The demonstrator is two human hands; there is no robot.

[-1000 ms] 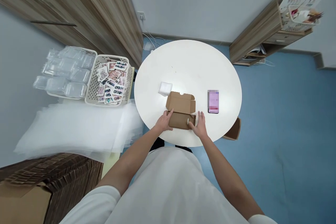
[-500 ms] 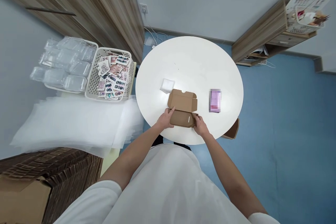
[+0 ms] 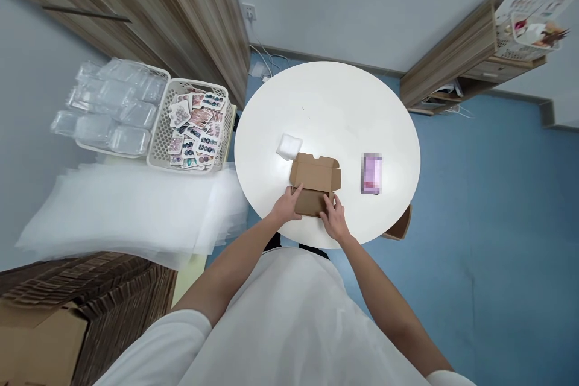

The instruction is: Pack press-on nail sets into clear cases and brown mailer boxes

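A small brown cardboard box (image 3: 314,184) with its lid flap raised toward the far side lies near the front edge of the round white table (image 3: 335,108). My left hand (image 3: 285,206) holds the box's left end, fingers curled against it. My right hand (image 3: 333,220) presses on the box's right front part, fingers bent over the cardboard. A small white foam pad (image 3: 289,146) lies just beyond the box to the left. A pink phone-sized item (image 3: 371,173) rests on the table to the right.
At left a white basket (image 3: 192,129) holds several patterned cards, beside clear plastic trays (image 3: 106,114). Sheets of white foam wrap (image 3: 126,211) lie in front of them, above stacked cardboard (image 3: 81,307). A wooden shelf unit (image 3: 456,66) stands at back right. A brown box (image 3: 400,224) sits under the table's right edge.
My right hand has moved left from the box's right end onto its front part. The box now looks shorter, its right side folded in. My left hand stayed at the left end.
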